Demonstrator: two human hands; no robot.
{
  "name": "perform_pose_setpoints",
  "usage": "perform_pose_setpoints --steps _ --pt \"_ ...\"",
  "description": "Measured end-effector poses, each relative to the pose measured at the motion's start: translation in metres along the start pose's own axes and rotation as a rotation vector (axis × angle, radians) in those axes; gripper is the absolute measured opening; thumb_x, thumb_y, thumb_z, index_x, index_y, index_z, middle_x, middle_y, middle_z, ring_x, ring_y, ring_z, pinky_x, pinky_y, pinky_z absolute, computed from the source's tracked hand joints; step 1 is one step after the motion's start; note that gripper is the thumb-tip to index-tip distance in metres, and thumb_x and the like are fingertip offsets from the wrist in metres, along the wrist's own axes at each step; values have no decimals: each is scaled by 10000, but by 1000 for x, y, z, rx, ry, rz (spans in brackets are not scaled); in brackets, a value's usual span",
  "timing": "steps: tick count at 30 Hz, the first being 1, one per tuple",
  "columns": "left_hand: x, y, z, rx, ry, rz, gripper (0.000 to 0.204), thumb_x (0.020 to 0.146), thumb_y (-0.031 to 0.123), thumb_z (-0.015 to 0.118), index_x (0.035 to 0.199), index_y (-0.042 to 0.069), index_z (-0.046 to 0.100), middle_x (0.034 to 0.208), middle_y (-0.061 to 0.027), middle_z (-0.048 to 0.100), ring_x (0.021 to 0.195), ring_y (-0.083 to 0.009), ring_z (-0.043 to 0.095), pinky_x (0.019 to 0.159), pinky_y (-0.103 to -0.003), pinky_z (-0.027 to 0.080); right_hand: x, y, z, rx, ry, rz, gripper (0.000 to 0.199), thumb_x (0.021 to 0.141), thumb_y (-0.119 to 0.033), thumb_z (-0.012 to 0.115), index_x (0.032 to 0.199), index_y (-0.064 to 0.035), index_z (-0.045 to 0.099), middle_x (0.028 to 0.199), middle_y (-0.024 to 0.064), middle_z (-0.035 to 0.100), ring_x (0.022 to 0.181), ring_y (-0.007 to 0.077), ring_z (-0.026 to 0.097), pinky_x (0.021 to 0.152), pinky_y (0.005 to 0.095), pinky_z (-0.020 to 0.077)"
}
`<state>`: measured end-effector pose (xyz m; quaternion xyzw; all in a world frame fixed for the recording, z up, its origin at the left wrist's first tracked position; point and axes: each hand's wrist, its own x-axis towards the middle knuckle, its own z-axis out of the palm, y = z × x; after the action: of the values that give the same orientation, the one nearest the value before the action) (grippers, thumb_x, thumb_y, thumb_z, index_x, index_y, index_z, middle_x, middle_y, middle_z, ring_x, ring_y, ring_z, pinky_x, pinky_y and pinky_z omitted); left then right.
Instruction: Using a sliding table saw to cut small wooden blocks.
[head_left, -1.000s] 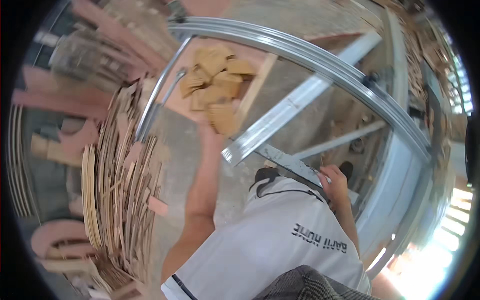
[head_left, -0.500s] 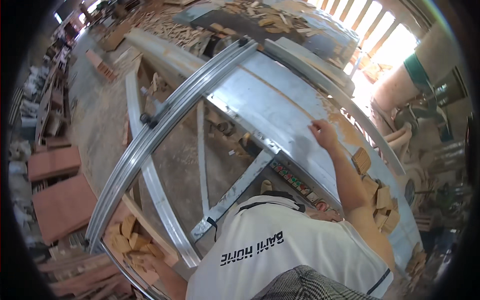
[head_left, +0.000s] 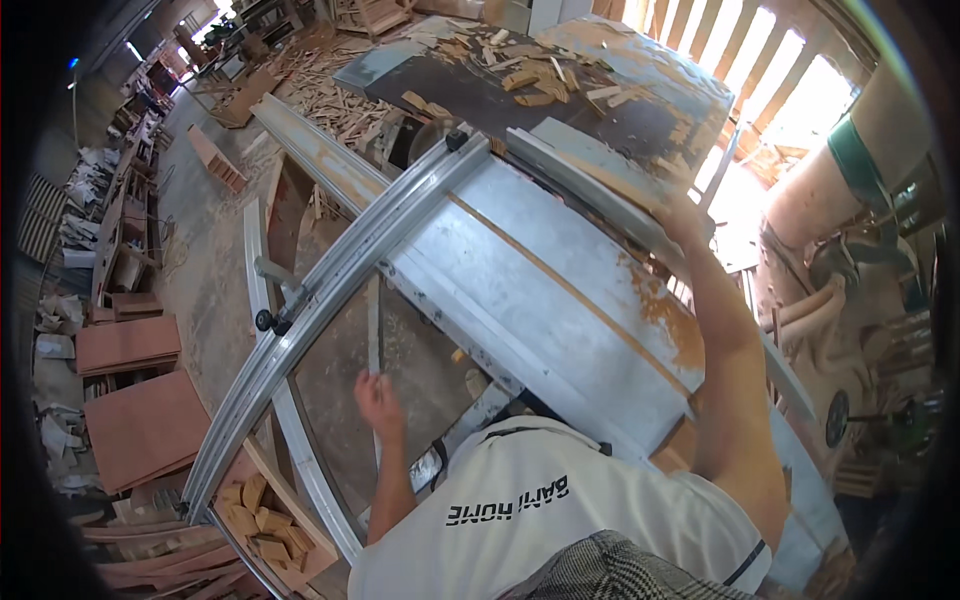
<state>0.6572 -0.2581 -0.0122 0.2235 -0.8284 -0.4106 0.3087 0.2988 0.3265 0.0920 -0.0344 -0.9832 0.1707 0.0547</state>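
Observation:
My left hand [head_left: 380,405] hangs over the open metal frame beside a thin grey strut [head_left: 375,335]. Its fingers are loosely curled and nothing shows in them. Stretched far across the saw table [head_left: 560,285], my right hand [head_left: 685,220] is at the long grey fence [head_left: 600,190]. The fingers there are hard to make out, so I cannot tell whether they grip it. At the lower left, small cut wood blocks [head_left: 270,520] lie heaped on a wooden board by the silver sliding rail [head_left: 350,225].
Wood offcuts [head_left: 540,85] litter the dark table behind the fence. A black knob [head_left: 265,320] sticks out from the rail. Reddish panels [head_left: 145,430] are stacked on the floor to the left. A large duct with a green band [head_left: 855,155] stands at the right.
My left hand has risen from the wood blocks and moved right over the frame. My right hand has reached farther forward, from above the table surface to the fence. The view has shifted.

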Motion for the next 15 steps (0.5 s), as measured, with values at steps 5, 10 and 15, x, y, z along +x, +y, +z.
perform_pose_setpoints --steps 5,10,15 --pt "57 89 117 -43 -350 238 207 951 145 697 1121 26 714 1285 -213 632 1211 -372 595 1023 -421 476 30 -7 -2 -107 -265 -109 438 870 -312 730 1198 -26 677 1169 225 677 1126 397 645 974 455 505" --pt "79 79 197 -31 -460 338 163 885 134 726 1021 45 729 1223 -166 652 1145 -370 601 969 -448 479 36 4 -4 26 -176 -244 413 869 -267 743 1186 -10 674 1140 217 672 1108 407 650 936 458 519" --pt "74 98 205 209 -480 374 257 835 204 783 1061 104 714 1234 -80 625 1195 -318 556 963 -452 444 86 -17 -36 -40 -40 -338 476 871 -274 741 1293 -81 634 1215 182 676 1067 391 678 902 466 547"
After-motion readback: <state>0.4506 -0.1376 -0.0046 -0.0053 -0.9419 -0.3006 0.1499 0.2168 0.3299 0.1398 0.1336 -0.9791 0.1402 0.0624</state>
